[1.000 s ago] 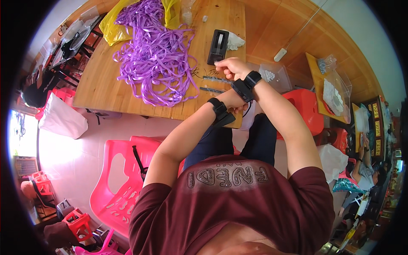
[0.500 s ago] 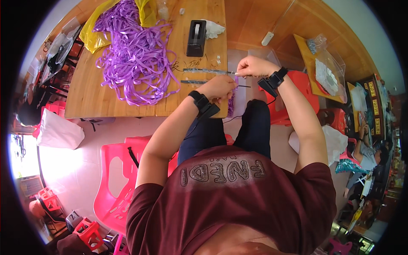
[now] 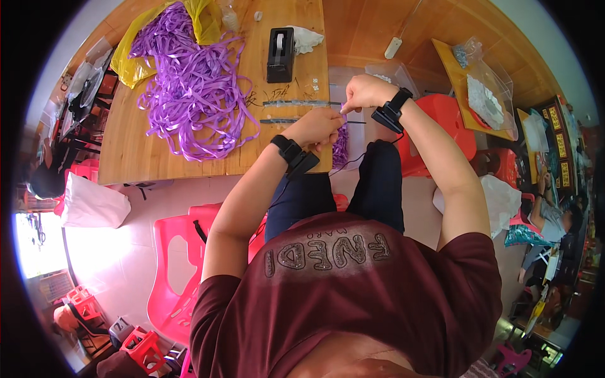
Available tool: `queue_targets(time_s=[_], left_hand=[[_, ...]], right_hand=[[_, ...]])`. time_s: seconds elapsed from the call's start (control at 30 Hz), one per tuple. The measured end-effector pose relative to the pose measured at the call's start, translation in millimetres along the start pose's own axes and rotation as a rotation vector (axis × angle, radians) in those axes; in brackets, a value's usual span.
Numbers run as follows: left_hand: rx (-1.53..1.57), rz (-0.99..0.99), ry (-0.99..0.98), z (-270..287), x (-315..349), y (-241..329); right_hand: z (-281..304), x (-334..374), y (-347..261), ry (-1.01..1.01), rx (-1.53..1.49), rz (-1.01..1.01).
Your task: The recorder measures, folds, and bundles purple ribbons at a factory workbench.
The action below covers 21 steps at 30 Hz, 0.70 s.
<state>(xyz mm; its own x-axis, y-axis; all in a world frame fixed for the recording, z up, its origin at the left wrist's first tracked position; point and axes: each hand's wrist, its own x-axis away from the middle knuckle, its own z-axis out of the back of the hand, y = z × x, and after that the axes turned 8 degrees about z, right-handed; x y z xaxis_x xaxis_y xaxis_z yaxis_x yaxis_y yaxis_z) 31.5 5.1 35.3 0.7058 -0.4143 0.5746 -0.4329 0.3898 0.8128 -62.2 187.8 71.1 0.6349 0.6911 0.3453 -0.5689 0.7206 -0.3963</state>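
Observation:
Two thin dark rods, the far rod and the near rod, are taped to the wooden table and stick out past its right edge. At their free ends my right hand is closed in a pinch on a purple ribbon. Close beside it, my left hand has its fingers closed on the ribbon near the nearer rod; its fingertips are partly hidden. Below the hands, more purple ribbon lies in a clear plastic bin.
A big tangle of purple ribbon spills from a yellow bag across the wooden table. Behind the rods stands a black tape dispenser beside crumpled white plastic. A red stool is at the right.
My right hand has moved slightly left and down, nearer my left hand. More of the ribbon in the bin now shows. The whole view has shifted a little.

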Motion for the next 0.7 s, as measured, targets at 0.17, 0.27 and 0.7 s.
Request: queue_targets(time_s=[0.17,0.27,0.7], left_hand=[[0.015,0.007,-0.005,0.8,-2.8,-3.9],[0.013,-0.001,0.003,0.3,-3.7,-5.0],[-0.001,-0.008,0.010,-0.7,-1.4,-3.4]], right_hand=[[-0.7,6.8,-4.7,0.152,0.155,0.087],[1.9,7.5,-8.2,0.170,0.148,0.133],[5.7,13.3,-10.7,-0.002,0.080,-0.181]])
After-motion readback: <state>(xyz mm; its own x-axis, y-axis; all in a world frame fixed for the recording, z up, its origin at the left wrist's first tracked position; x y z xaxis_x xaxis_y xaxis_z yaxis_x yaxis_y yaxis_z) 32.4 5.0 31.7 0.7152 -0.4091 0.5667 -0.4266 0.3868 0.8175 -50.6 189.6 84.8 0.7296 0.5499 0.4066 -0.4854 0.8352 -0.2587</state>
